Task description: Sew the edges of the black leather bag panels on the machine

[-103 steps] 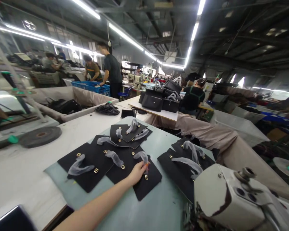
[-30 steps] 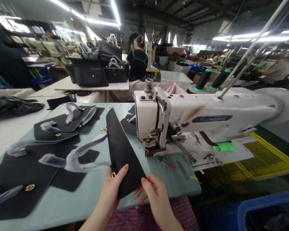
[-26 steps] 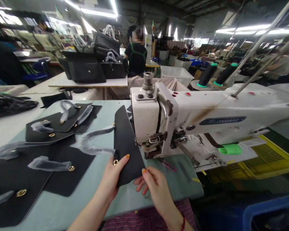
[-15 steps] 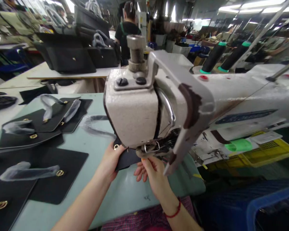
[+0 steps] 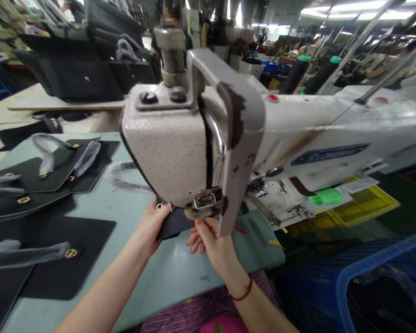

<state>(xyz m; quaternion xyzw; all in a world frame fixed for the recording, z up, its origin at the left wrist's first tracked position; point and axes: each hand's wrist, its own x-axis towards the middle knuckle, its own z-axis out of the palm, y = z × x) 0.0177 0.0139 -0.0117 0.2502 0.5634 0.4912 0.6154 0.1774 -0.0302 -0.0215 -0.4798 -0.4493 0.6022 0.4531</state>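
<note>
A black leather-like panel (image 5: 175,224) lies under the head of a white sewing machine (image 5: 162,152). My left hand (image 5: 150,226) grips its left side, thumb on top beside a gold ring fitting (image 5: 159,207). At the panel's right edge, close under the machine head, is my right hand (image 5: 211,243); its thumb and forefinger close on the edge while the other fingers curl below. A clear-wrapped handle (image 5: 125,176) extends left from behind the machine head. The needle and the far part of the panel are hidden by the machine.
Several black panels with wrapped handles (image 5: 69,249) lie on the green table (image 5: 176,286) at left. Black bags (image 5: 72,74) stand on a board behind. Right of me are a blue basket (image 5: 343,286) and a yellow crate (image 5: 364,208). Two thread cones (image 5: 296,76) stand behind the machine.
My view has turned slightly to the right, so the machine and table appear farther left. Both hands stay on the panel in nearly the same places.
</note>
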